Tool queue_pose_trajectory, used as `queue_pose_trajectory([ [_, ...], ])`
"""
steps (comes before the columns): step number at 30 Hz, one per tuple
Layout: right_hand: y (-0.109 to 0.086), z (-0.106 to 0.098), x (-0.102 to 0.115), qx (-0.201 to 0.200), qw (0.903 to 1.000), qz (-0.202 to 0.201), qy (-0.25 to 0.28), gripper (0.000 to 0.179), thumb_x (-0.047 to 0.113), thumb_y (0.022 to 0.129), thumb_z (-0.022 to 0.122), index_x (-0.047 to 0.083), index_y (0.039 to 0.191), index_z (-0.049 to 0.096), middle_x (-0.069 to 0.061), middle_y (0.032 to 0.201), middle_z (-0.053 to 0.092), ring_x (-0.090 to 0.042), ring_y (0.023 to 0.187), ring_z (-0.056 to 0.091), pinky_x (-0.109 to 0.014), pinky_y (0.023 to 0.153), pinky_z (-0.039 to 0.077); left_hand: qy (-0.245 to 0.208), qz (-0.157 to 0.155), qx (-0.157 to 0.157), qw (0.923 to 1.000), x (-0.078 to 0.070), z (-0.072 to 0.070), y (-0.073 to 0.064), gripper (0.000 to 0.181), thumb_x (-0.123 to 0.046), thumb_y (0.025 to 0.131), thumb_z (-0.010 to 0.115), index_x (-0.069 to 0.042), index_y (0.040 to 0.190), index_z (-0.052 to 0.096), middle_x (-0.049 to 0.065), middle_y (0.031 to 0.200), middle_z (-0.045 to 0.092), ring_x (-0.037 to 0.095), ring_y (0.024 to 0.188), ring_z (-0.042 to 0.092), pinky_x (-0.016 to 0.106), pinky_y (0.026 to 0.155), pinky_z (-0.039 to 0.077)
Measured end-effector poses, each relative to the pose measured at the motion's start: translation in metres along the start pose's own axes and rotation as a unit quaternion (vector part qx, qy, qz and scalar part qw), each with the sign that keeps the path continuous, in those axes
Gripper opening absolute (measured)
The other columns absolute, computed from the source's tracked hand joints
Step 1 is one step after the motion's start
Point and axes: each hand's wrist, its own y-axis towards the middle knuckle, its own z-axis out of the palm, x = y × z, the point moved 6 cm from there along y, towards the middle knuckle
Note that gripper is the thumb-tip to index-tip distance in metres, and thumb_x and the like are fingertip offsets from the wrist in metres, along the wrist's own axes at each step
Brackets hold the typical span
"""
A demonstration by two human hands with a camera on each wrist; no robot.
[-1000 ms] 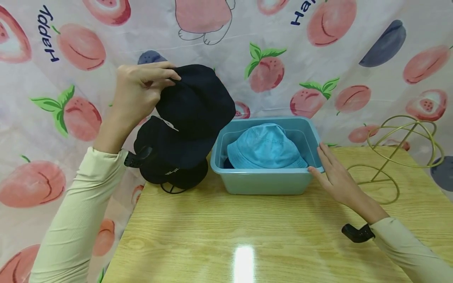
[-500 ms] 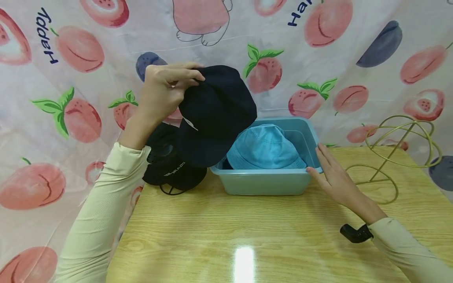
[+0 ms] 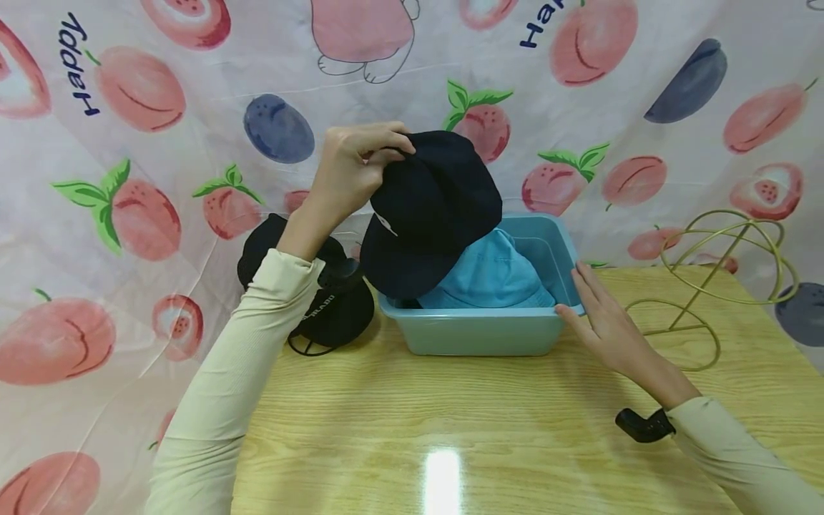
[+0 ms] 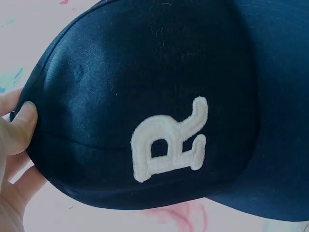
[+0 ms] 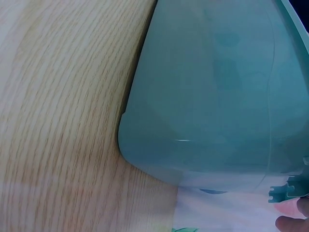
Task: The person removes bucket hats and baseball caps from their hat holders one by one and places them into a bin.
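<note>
My left hand (image 3: 352,170) pinching a dark cap (image 3: 431,211) over a blue bin (image 3: 483,335), my right hand (image 3: 608,330), fingers straight, touching its side, light-blue hat (image 3: 498,277) inside.

1 dark blue cap (image 4: 159,92) is held by the left hand (image 4: 13,142), which is cut off by the left edge. The end of the crown (image 4: 91,111) is pinched there, the thumb (image 4: 25,118) being laid on its near side. 1 thick white letter R (image 4: 141,150) is fixed to the crown and turned on its side, its feet pointed towards the brim (image 4: 285,121) at the right. Behind, a pale backdrop (image 4: 96,221) is marked with blurred pink patches.
</note>
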Motion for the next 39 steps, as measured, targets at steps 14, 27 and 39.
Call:
queue_pose_trajectory([
  [14,0.002,0.000,0.002,-0.003,1.0000,-0.003,0.004,0.068,0.031,0.100,0.048,-0.003,0.149,0.017,-0.018,0.156,0.008,-0.035,0.142,0.010,-0.063,0.104,0.019,-0.054,0.001,0.032,0.9981,0.006,0.053,-0.006,0.038,0.022,0.082,0.039,0.001,0.083,0.071,0.012,0.104,0.069,0.017,0.095,0.065,0.023,0.084,0.050],
  [27,0.002,0.000,0.001,-0.005,1.0000,0.000,0.003,0.068,0.031,0.099,0.049,-0.003,0.149,0.017,-0.018,0.156,0.009,-0.035,0.142,0.010,-0.063,0.104,0.019,-0.009,-0.020,0.111,0.9936,0.017,0.112,-0.032,0.033,0.020,0.083,0.040,0.001,0.083,0.067,0.015,0.109,0.064,0.025,0.099,0.061,0.023,0.086,0.048],
  [39,-0.001,0.000,0.000,-0.009,0.9999,0.008,0.007,0.068,0.032,0.099,0.048,-0.002,0.150,0.016,-0.018,0.156,0.009,-0.035,0.142,0.010,-0.063,0.104,0.019,0.197,-0.150,0.248,0.9365,-0.007,0.158,-0.062,0.040,-0.007,0.097,0.045,-0.017,0.133,0.056,0.021,0.141,0.028,0.034,0.124,0.038,0.035,0.078,0.050],
])
